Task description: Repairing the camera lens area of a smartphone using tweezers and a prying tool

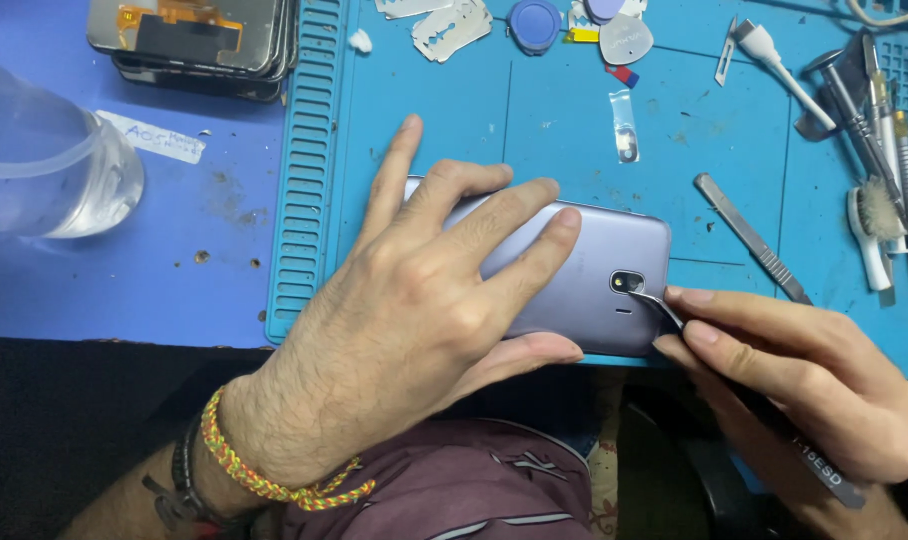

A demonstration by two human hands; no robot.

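Note:
A lilac-grey phone (594, 270) lies back side up near the front edge of a blue work mat (574, 130). My left hand (424, 310) presses down on it, fingers spread over the back and thumb against its near edge. My right hand (824, 385) grips metal tweezers (674, 320), whose tips touch the small camera lens (628, 282) on the phone's back.
A clear plastic container (44, 170) stands at the left. A stack of phone screens (194, 45) lies at the back left. A metal blade handle (749, 237), brushes and tools (874, 170), metal scraps (449, 28), picks and a small clear strip (625, 125) are scattered over the mat.

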